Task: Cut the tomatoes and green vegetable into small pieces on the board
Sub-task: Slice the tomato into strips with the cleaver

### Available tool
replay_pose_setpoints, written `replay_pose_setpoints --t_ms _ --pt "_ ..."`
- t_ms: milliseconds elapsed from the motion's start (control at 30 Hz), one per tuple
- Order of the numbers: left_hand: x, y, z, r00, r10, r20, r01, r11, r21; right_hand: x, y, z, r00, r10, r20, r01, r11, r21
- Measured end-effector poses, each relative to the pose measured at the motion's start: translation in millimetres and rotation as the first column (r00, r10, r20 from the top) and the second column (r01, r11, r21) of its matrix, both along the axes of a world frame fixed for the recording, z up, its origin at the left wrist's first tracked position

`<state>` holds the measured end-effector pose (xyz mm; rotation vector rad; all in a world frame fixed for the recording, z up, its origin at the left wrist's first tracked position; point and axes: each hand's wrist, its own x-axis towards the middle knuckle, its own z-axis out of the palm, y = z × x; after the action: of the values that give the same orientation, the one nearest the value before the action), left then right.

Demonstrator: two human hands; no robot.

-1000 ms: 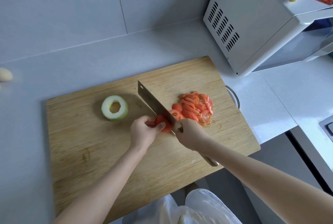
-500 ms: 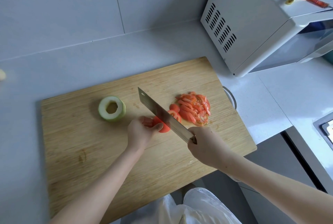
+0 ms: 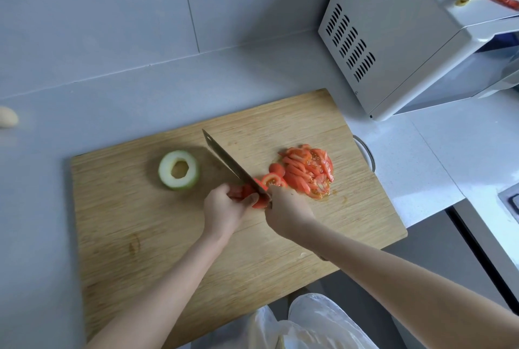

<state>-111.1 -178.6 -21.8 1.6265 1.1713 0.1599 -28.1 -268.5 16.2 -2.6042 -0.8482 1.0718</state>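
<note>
Slicing is the step going on here: the right hand [image 3: 286, 209] is gripping the handle of a big flat steel knife [image 3: 233, 166], and the blade is coming down on the last red tomato chunk [image 3: 254, 194], with its tip pointing to the far left. The left hand [image 3: 223, 209] is holding that chunk still on the wide wooden cutting board [image 3: 140, 236], with its fingers curled tight just left of the blade. The handle itself is hiding under the right hand. To the right of the knife, a fresh round tomato slice [image 3: 272, 180] is lying flat, and past it a pile of thin red tomato strips [image 3: 307, 170] is sitting in a little juice. On the left part of the board, a pale green vegetable ring with a hollow middle [image 3: 179, 170] is waiting, not cut up yet. A white microwave oven [image 3: 407, 39] is standing on the grey counter [image 3: 112, 96] at the far right. I think the tomato work is almost done and the green ring is all still to do. The next cut is going to need care, because the chunk is getting small and wet, so the left fingers should be sliding back from the blade and staying tucked in.
</note>
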Motion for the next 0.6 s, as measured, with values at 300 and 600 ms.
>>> replay_pose_setpoints --t_ms 300,600 --pt "-5 -5 -3 0.998 0.009 0.064 -0.007 1.0 -0.029 4 -8 7 0.997 -0.038 -0.074 0.043 0.997 0.063" --pt "-5 -3 -4 0.995 0.017 0.103 -0.012 0.999 -0.046 7 -36 36 0.999 0.013 -0.04 -0.011 0.999 0.049"
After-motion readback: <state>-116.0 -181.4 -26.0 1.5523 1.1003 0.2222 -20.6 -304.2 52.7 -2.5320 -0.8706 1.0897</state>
